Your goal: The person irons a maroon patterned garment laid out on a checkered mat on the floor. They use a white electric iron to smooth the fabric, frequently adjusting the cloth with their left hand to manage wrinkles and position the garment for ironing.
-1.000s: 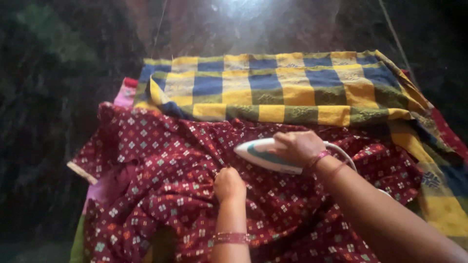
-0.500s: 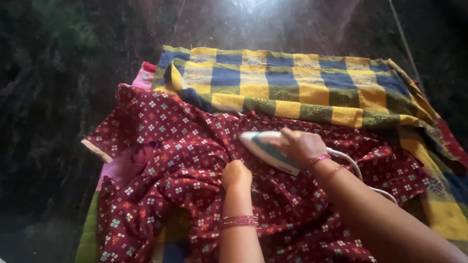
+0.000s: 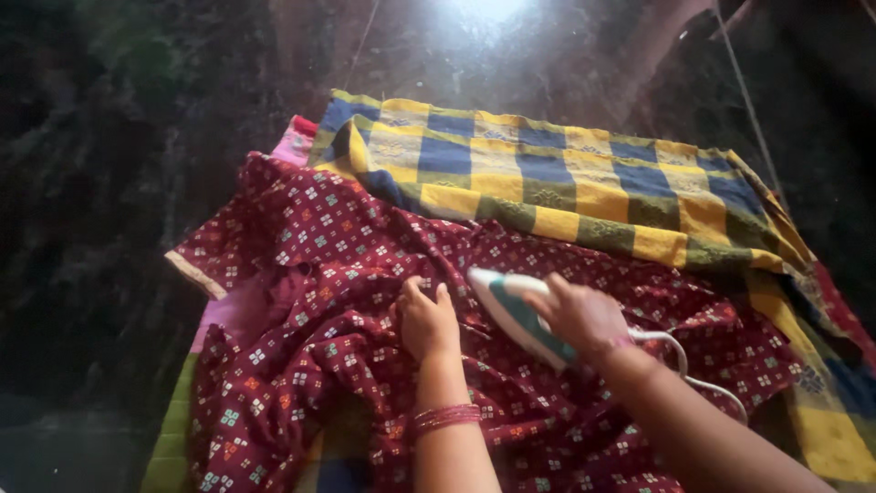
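1. The iron [image 3: 513, 310], a smooth white and teal wedge with a pointed nose, lies on the maroon garment [image 3: 310, 301] near the middle of the pile, nose toward the upper left.
2. The maroon garment is thin, rumpled cloth printed with small diamond motifs; a sleeve with a pale hem spreads to the left.
3. The right hand [image 3: 584, 315] wraps the iron's handle from above, fingers closed around it, forearm running in from the lower right.
4. The left hand [image 3: 426, 319] rests palm down just beside the iron's nose, fingers loosely curled, pressing the cloth flat without gripping anything; pink bangles [image 3: 445, 417] ring its wrist.
5. A white cord [image 3: 680, 351] loops from the iron's rear.
6. A yellow, blue and green checked blanket [image 3: 566, 173] lies beneath, reaching the far and right edges.
7. Dark speckled floor [image 3: 91, 183] surrounds it all, with open room on the left.
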